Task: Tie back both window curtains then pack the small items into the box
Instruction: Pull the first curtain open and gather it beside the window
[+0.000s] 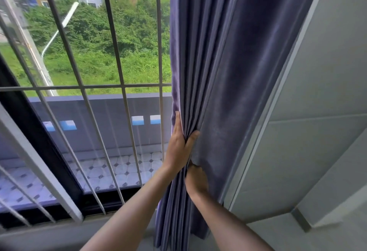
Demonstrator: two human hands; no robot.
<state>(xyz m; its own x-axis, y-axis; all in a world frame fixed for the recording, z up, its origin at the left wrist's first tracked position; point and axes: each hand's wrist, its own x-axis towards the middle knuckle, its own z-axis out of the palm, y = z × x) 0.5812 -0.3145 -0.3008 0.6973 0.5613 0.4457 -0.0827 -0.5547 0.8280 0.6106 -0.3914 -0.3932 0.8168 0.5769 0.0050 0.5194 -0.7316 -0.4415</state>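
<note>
While both bare forearms reach up from the bottom edge of the view, the two hands meet on the gathered blue-violet velvet curtain (228,71), which hangs in deep vertical folds at the right side of the window and runs from the top of the frame down past the sill. The left hand (179,147) sits higher: its flat fingers lie along the curtain's window-side edge, pointing upward, while its thumb presses across the front of the pleats, so the bunched folds are pinched between thumb and palm. The fabric narrows to its tightest point right at this pinch and spreads out again above and below it. Just beneath, almost touching the left wrist, the right hand (196,181) curls into the same bundle from the room side; its knuckles face the camera and its fingertips disappear into the cloth, so it appears to be grasping the folds, though the exact hold is hidden. The curtain thus passes between the two hands, with the bulk of the cloth to the right of and above both grips and a slimmer column of pleats falling below them.

Left of the curtain, the white metal window bars (123,89) cross the glass, and beyond them lie a patterned tiled balcony floor (119,171), a grey parapet wall (99,123), green trees and apartment blocks. To the right of the curtain stands a pale grey wall (317,111) with a white frame edge.
</note>
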